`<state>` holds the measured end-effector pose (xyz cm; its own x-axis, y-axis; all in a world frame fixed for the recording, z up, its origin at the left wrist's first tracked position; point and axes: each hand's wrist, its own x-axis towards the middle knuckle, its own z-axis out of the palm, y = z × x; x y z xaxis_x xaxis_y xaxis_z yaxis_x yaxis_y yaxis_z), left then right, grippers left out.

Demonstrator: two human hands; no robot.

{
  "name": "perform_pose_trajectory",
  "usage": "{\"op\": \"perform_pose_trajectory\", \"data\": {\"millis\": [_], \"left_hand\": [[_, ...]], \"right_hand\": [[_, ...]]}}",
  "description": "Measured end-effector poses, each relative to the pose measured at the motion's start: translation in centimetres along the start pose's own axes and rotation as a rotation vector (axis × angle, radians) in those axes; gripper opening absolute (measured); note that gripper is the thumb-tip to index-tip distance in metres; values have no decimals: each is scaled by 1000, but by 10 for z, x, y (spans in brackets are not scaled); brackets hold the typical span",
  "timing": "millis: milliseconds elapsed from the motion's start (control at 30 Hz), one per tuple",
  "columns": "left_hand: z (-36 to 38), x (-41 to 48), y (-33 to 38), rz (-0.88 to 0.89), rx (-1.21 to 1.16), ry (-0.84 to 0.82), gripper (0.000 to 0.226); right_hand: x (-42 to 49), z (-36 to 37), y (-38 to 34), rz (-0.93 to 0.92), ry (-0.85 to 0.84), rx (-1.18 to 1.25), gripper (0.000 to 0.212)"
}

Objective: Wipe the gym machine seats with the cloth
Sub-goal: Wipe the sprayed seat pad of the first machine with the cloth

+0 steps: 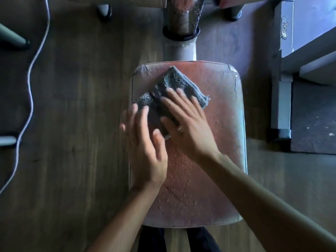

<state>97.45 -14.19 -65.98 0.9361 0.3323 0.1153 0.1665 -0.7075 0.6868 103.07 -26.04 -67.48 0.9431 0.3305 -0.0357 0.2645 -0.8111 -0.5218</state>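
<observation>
Right hand (189, 128) presses the cloth (172, 88) flat-fingered onto the seat (223, 113); left hand (145, 142), grip apart, touches its edge.

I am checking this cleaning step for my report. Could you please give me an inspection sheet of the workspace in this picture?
Surface: seat, reddish pad with droplets on its near half and cracked far corners.
Job's things: cloth, grey, folded, lying on the seat's far left part.
Clutter: nothing seen.
Hands: right hand flat on the cloth, fingers straight; left hand open at the cloth's left edge, blurred, contact unclear.
Cables: white cable snaking over the floor at left.
Surroundings: wooden floor; metal post beyond the seat; grey frame at right.
</observation>
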Motion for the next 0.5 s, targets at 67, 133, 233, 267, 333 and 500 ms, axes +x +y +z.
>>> {"op": "perform_pose_trajectory", "data": {"millis": [67, 133, 233, 267, 333, 500], "left_hand": [[11, 29, 16, 159, 128, -77, 45], [30, 59, 21, 416, 289, -236, 47], [45, 88, 5, 734, 515, -504, 62], [45, 95, -5, 801, 544, -556, 65], [41, 109, -19, 900, 560, -621, 64], [39, 105, -24, 666, 560, -458, 60]], "right_hand": [[-35, -17, 19, 159, 98, 41, 54], [-70, -28, 40, 303, 99, 0, 57], [-95, -25, 55, 372, -17, -93, 61], [-96, -22, 57, 363, -29, -141, 61], [-96, -17, 59, 352, -23, -201, 61], [-98, -16, 60, 345, -15, -203, 61]]}}
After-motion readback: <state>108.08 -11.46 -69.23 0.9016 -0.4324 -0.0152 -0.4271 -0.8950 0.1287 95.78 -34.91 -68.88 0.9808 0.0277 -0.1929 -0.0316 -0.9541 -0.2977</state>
